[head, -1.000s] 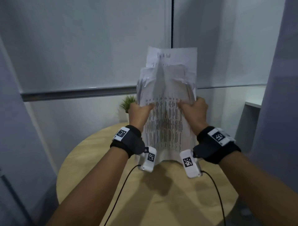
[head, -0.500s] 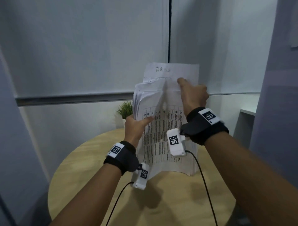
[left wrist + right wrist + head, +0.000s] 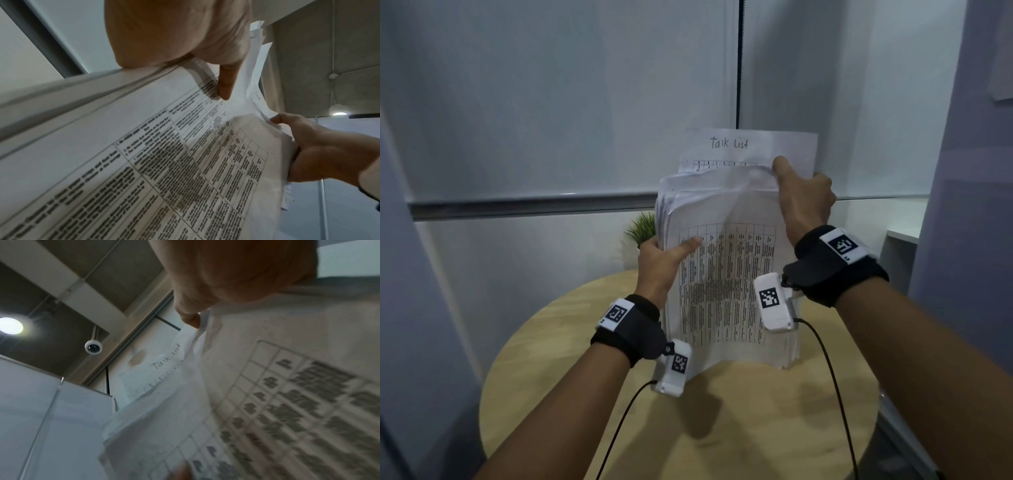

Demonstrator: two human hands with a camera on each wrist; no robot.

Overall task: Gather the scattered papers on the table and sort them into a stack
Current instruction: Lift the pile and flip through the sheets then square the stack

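A thick stack of white papers (image 3: 726, 284) stands upright on its bottom edge on the round wooden table (image 3: 585, 342). The front sheet carries a printed table (image 3: 185, 162). A sheet headed "Task List" (image 3: 750, 147) sticks up above the rest at the back. My left hand (image 3: 664, 257) grips the stack's left edge, thumb across the front sheet. My right hand (image 3: 803, 195) pinches the top right corner of the front sheets, thumb in front (image 3: 191, 318). The fingers behind the paper are hidden.
A small green potted plant (image 3: 642, 229) stands at the table's far edge, just behind my left hand. A white wall with a grey rail runs behind. A white shelf (image 3: 900, 240) sits at the right. Cables trail from both wrist cameras across the table.
My right hand has left the stack's right edge at mid height and climbed to the top right corner. The stack has come down to stand on the table. My left hand keeps its grip.
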